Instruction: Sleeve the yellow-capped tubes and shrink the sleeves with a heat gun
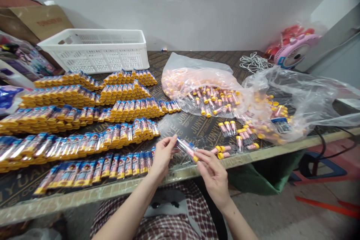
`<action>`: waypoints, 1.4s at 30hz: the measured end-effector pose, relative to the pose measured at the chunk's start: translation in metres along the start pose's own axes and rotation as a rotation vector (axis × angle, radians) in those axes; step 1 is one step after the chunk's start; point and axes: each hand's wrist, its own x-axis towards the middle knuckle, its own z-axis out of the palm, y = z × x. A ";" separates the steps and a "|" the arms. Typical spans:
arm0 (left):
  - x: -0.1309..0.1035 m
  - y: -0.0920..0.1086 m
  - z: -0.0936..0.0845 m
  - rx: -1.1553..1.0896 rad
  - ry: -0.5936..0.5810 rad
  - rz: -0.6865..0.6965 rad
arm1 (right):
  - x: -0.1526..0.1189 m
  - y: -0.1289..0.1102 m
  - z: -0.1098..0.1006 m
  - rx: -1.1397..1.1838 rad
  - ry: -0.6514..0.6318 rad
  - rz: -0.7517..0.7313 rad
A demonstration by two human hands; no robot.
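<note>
Tube (186, 149) slants far-left to near-right between the hands, near the worktop's (180, 175) near edge; left hand (162, 157) grip pinched on its far end, right hand (214, 176) grip pinched by its yellow-capped near end

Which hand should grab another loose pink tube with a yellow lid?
The right hand, I think: the loose tubes lie nearer to it than to the left hand. Both hands are on one tube just now, so the right would have to let go first.
</note>
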 end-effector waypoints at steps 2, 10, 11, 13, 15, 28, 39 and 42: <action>-0.004 0.003 0.002 -0.021 -0.087 -0.027 | 0.000 0.001 0.002 0.011 -0.021 0.005; -0.015 0.010 0.007 0.056 -0.276 -0.215 | 0.011 0.007 -0.002 -0.073 -0.084 -0.147; -0.017 0.010 0.007 0.080 -0.297 -0.228 | 0.012 0.007 -0.002 -0.047 -0.107 -0.147; -0.019 0.009 0.009 0.118 -0.316 -0.248 | 0.014 0.007 -0.003 0.028 -0.180 -0.133; -0.021 0.008 0.010 0.143 -0.329 -0.261 | 0.015 0.009 -0.004 0.094 -0.258 -0.120; -0.023 0.005 0.014 0.136 -0.279 -0.276 | 0.010 0.013 0.001 0.194 -0.251 -0.132; -0.025 0.004 0.015 0.135 -0.262 -0.271 | 0.011 0.013 0.002 0.225 -0.257 -0.137; -0.021 0.003 0.013 0.214 -0.252 -0.225 | 0.015 0.011 -0.003 0.163 -0.315 -0.129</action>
